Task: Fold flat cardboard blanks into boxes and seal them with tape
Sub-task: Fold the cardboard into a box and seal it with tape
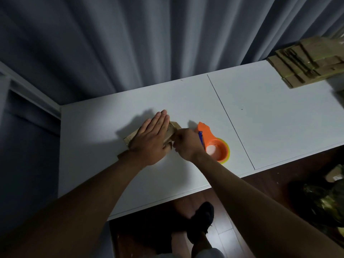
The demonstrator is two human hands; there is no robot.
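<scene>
A small brown cardboard box lies on the white table, mostly hidden under my hands. My left hand lies flat on top of it, fingers straight and together, pressing down. My right hand is curled at the box's right end, fingertips at its edge; what it pinches there is hidden. An orange tape dispenser with a blue blade part and a yellowish roll sits on the table right behind my right hand.
A stack of flat cardboard blanks lies at the table's far right corner. Grey curtains hang behind the table. A dark bag with cardboard sits on the wood floor at right. My shoe shows below the table edge.
</scene>
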